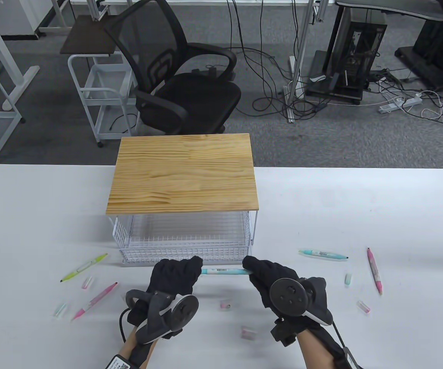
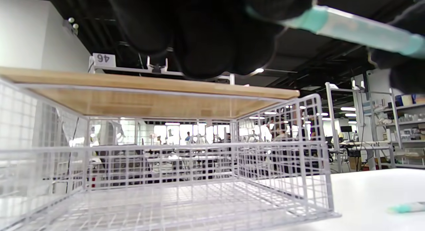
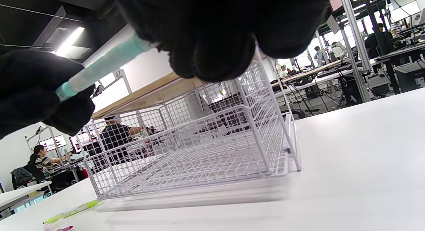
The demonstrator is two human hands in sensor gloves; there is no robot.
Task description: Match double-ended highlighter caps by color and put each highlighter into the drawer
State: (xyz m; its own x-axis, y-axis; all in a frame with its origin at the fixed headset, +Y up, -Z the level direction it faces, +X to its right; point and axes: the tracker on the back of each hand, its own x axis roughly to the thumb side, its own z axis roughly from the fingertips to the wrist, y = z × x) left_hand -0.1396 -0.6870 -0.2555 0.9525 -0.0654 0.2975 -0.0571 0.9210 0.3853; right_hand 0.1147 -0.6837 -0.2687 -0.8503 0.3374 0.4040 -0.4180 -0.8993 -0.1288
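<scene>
Both gloved hands hold one teal highlighter (image 1: 223,271) level, just in front of the drawer. My left hand (image 1: 192,269) grips its left end and my right hand (image 1: 251,268) grips its right end; both ends are hidden inside the fingers. In the left wrist view the teal highlighter (image 2: 358,30) runs from my fingers (image 2: 206,28) toward the right glove (image 2: 405,71). The right wrist view shows the teal highlighter (image 3: 103,66) between my fingers (image 3: 225,28) and the left glove (image 3: 36,91). The white wire drawer (image 1: 183,251) stands pulled out and empty under a wooden top (image 1: 183,173).
On the left lie a green highlighter (image 1: 84,267), a pink highlighter (image 1: 95,295) and two loose caps (image 1: 87,283). On the right lie a teal highlighter (image 1: 323,254), a pink highlighter (image 1: 374,270) and two caps (image 1: 348,279). Two pink caps (image 1: 225,305) sit between my wrists.
</scene>
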